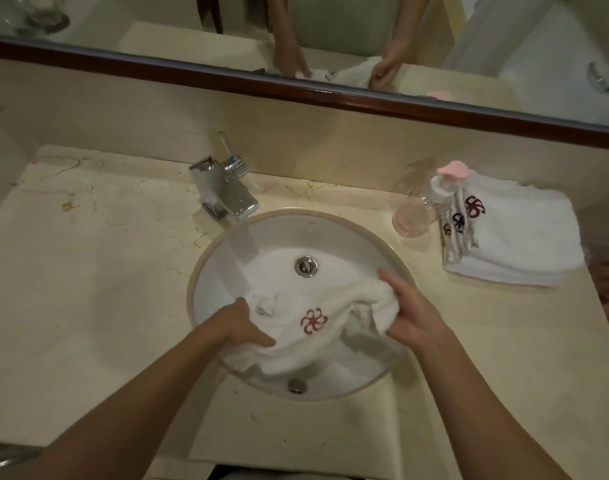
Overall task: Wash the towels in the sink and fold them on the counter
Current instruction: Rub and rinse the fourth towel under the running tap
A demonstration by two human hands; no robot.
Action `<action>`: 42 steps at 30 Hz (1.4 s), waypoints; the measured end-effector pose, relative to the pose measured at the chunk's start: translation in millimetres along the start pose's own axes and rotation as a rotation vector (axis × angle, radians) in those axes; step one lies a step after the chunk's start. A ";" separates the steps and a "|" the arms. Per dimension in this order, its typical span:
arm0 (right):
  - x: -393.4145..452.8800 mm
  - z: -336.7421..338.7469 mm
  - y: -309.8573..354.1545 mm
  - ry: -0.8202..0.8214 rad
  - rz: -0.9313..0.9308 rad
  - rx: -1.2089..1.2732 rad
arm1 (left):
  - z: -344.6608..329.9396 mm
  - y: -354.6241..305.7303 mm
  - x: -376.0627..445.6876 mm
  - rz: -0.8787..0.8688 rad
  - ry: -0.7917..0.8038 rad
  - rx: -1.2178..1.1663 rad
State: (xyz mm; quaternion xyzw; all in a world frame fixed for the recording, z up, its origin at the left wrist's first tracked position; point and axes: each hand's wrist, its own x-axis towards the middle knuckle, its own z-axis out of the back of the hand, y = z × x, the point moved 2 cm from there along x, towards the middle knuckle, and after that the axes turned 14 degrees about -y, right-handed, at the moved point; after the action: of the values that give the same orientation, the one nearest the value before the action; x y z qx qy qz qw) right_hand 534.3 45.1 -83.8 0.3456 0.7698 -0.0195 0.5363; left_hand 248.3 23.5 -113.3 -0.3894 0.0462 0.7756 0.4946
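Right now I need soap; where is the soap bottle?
In the head view, the soap bottle stands on the counter, right of the sink, against the folded towels.

One wet towel (306,327) in the sink (348,230) at centre; one stack of folded towels (518,244) at right; one bottle (417,213); one faucet (223,192).

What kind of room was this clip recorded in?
Most likely a bathroom, perhaps a hotel's: a round sink set in a marble counter, a chrome faucet, and a wall mirror above.
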 end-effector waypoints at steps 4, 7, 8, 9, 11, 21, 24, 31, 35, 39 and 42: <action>2.4 -7.3 -13.1 -0.033 0.036 0.138 | -3.1 2.7 5.4 0.284 0.022 -0.575; 4.9 -4.0 -43.5 -0.086 0.005 0.180 | -14.6 12.5 1.5 0.412 0.134 -0.899; 3.0 -3.9 -55.0 -0.083 -0.040 0.178 | -16.8 14.2 4.0 0.375 0.055 -0.963; 0.4 -6.1 -65.9 -0.083 -0.060 0.161 | -17.9 14.9 6.2 0.323 -0.079 -1.001; -5.2 -13.0 -80.6 -0.120 0.049 0.052 | -18.2 13.2 4.5 0.263 -0.313 -1.084; 34.8 -87.0 -91.6 -0.460 0.410 -0.237 | -33.3 -40.4 -60.5 -0.216 -0.324 -0.579; 37.5 -92.2 -103.0 -0.416 0.427 -0.304 | -28.7 -29.8 -42.2 -0.134 -0.363 -0.427; 43.6 -101.4 -66.5 -0.580 0.493 -0.394 | -27.9 -53.0 -58.6 -0.210 -0.304 -0.401; 16.8 -114.0 -91.1 -0.261 0.486 -0.497 | -10.1 -33.7 -18.7 0.033 -0.330 -0.540; 39.7 -101.1 -81.2 -0.676 0.513 -0.321 | -24.8 -44.6 -58.5 -0.282 -0.254 -0.429; 57.5 -70.6 -66.5 -0.634 0.337 0.145 | -30.1 -43.1 -75.4 -0.379 -0.254 -0.322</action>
State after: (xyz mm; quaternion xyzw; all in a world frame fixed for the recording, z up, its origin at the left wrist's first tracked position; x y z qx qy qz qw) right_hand 429.5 52.2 -124.8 0.4815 0.4942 -0.0914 0.7180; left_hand 315.4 -23.5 -71.6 -0.3645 -0.2137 0.7093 0.5642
